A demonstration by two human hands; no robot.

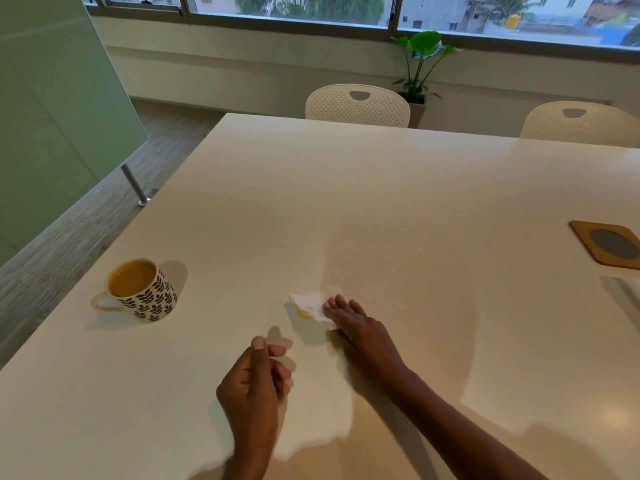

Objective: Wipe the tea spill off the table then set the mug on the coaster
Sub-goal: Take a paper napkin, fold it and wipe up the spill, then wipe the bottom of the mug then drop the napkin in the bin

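A mug [140, 291] with a black leaf pattern stands upright on the white table [346, 202] at the left, full of milky tea, handle pointing left. My right hand [356, 329] presses flat on a white tissue [310, 304] near the table's middle; the tissue's lower left edge is stained tea-brown. My left hand [256, 375] hovers just left of it, fingers loosely curled, holding nothing. A wooden coaster [607, 247] with a grey round inset lies at the far right edge of the view.
Two white perforated chairs [358, 105] [578, 124] stand at the table's far side. A potted plant [420, 64] sits under the window. The table's left edge drops to a grey floor, with a metal leg [133, 185] showing there.
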